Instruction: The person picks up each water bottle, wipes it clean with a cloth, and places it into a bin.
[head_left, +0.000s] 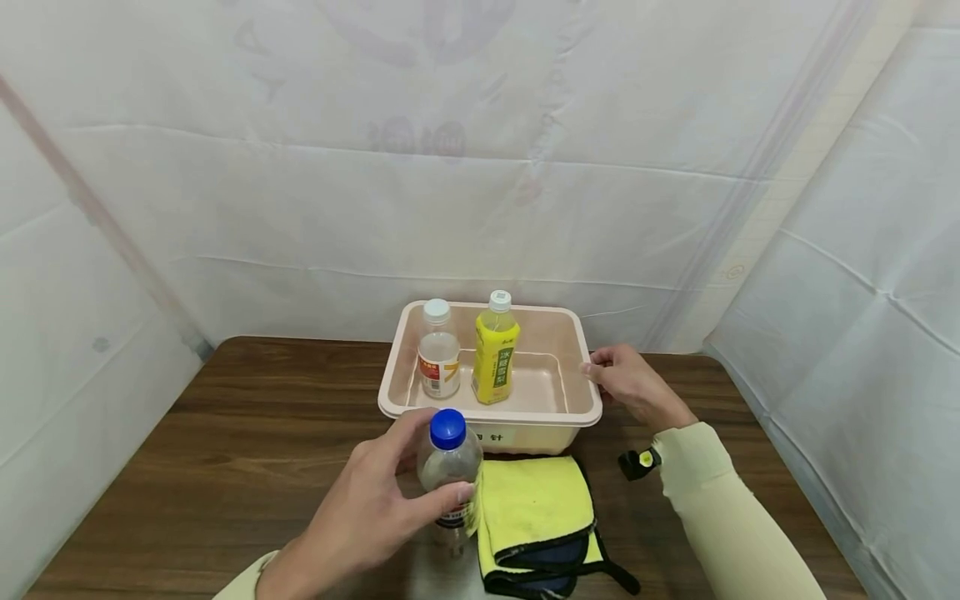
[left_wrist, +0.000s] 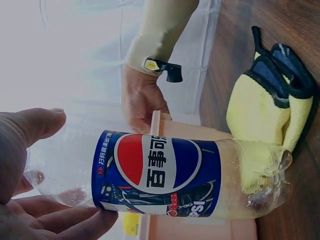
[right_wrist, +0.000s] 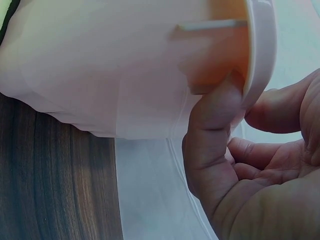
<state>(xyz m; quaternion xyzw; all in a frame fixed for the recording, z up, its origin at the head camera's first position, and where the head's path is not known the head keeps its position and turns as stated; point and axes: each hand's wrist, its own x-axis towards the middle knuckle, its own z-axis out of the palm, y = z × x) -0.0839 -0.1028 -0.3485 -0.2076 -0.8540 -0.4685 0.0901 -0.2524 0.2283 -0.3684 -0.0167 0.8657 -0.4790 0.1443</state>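
In the head view, my left hand [head_left: 360,508] holds an empty clear Pepsi bottle [head_left: 450,465] with a blue cap, upright in front of a pale pink plastic bin [head_left: 525,437]. The left wrist view shows the bottle's blue label [left_wrist: 160,175] with thumb and fingers around its upper part. My right hand [head_left: 637,385] pinches the bin's right rim; the right wrist view has the thumb and a bent finger [right_wrist: 212,130] on either side of that rim. Inside the bin stand a clear white-capped bottle [head_left: 438,358] and a yellow-labelled bottle [head_left: 495,358].
A folded yellow cloth [head_left: 536,500] with dark edging lies in front of the bin, right beside the Pepsi bottle. All of it rests on a dark wooden table [head_left: 262,433]. White sheeting [head_left: 450,225] hangs behind and on both sides.
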